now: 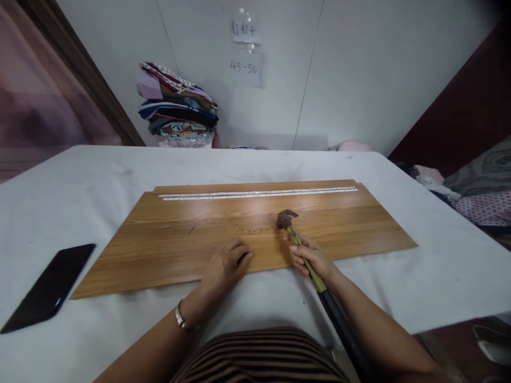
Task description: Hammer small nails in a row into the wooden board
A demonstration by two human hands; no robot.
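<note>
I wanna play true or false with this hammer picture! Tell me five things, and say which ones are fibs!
1. The right hand is holding a hammer. True.
2. The bracelet is on the right wrist. False: it is on the left wrist.
3. Two white strips lie near the far edge of the wooden board. True.
4. The pile of folded cloth is on top of the board. False: it is beyond the table, by the wall.
5. The flat black thing lies on the table, to the left of the board. True.
</note>
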